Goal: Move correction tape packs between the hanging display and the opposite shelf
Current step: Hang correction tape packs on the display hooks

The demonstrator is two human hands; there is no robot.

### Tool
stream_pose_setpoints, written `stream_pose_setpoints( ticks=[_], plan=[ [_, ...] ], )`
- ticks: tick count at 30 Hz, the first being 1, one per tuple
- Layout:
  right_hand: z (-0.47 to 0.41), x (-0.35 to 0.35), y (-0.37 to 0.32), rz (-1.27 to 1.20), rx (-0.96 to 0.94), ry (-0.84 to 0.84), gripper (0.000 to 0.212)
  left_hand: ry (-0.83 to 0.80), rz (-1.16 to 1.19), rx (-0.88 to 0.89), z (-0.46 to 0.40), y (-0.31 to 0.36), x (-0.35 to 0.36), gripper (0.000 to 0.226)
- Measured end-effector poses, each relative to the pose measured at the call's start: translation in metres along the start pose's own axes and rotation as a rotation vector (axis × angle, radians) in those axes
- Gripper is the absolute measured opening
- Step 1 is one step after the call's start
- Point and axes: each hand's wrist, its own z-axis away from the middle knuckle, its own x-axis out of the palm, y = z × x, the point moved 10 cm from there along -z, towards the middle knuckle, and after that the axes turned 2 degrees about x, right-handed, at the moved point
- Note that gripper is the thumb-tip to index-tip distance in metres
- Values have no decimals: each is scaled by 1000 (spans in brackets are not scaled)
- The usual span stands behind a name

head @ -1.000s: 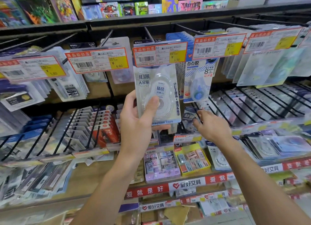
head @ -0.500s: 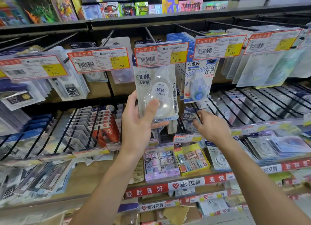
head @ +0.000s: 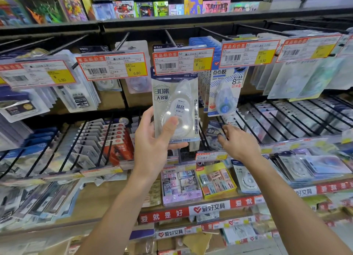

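A white correction tape pack [head: 176,104] with a clear blister and "30" print is held upright in front of the hanging display, its top tucked just behind the price tag [head: 183,61] of a peg hook. My left hand [head: 155,146] grips its lower part, thumb on the blister and fingers behind and under the card. My right hand [head: 236,143] reaches to the lower peg row on the right, fingers loosely curled and fingertips touching a small blue pack [head: 214,132] there.
Rows of black peg hooks [head: 286,119] carry stationery packs left and right. A blue dot tape pack [head: 224,94] hangs beside the held pack. Eraser boxes [head: 215,180] sit on the shelf below, above a red labelled shelf edge [head: 191,210].
My left hand has lifted the correction tape pack upward, so its top now sits behind the price tag. My right hand stayed at the lower pegs.
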Motion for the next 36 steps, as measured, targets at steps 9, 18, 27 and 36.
stream_pose_setpoints(
  ticks=[9, 18, 27, 36],
  plan=[
    [1, -1, 0, 2, 4, 5, 54, -5, 19, -22, 2, 3, -1, 39],
    [1, -2, -1, -5, 3, 2, 54, 10, 78, -42, -6, 13, 10, 35],
    [2, -3, -2, 3, 7, 6, 54, 7, 54, -40, 0, 12, 9, 33],
    [3, -5, -3, 19, 0, 13, 52, 7, 23, -36, 2, 4, 2, 34]
  ],
)
